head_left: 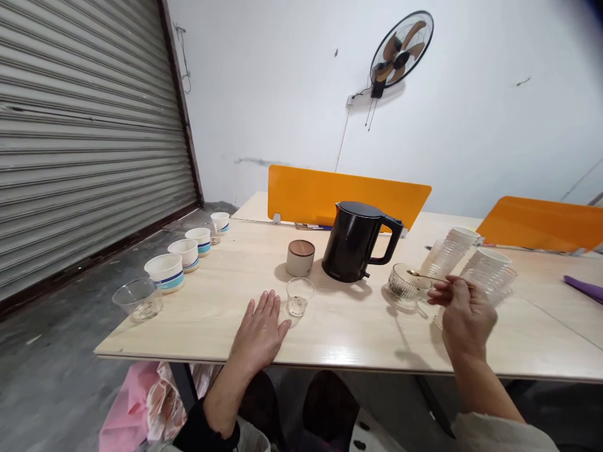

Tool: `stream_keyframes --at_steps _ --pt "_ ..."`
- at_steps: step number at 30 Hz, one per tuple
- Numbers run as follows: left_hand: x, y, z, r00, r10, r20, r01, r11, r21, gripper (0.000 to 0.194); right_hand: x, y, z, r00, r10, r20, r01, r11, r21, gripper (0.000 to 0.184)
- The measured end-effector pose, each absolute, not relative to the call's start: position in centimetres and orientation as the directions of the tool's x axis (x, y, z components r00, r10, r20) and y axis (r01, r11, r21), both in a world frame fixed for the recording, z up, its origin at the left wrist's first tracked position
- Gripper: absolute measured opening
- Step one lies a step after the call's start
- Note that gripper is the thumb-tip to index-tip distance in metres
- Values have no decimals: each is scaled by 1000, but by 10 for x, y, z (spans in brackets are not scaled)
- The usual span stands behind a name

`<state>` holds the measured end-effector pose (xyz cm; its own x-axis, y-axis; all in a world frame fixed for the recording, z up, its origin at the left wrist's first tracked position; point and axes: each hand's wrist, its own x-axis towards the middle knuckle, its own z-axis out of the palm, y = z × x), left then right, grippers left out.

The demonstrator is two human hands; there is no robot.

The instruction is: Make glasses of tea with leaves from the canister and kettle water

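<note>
As L fingers [266,309] lie spread wide on counter [211,333], small glass tumbler [299,301] just beside them, R fingers [440,292] pinch gold spoon [421,274] over ribbed glass mug [404,284]; black kettle [351,242] sits lidded beyond, striped cups [164,273] lined up well left; mug's contents unclear.
</note>
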<state>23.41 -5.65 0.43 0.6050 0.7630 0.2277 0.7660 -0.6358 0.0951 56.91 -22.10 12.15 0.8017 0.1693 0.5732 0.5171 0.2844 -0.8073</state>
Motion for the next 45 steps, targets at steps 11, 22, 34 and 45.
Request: stream_keyframes --at_steps 11,22,34,45 --pt "233 -58 11 594 764 251 755 -637 154 68 452 -195 127 443 671 595 442 414 -796 21" --pt "231 -57 12 590 761 269 743 -642 187 69 418 -126 114 17 943 334 659 240 -712 35" --pt "232 -56 9 582 766 274 747 -636 193 69 413 -127 115 72 926 371 685 225 -693 38" --pt "233 -56 8 588 764 267 750 -638 174 70 412 -126 109 118 914 388 673 214 -708 34"
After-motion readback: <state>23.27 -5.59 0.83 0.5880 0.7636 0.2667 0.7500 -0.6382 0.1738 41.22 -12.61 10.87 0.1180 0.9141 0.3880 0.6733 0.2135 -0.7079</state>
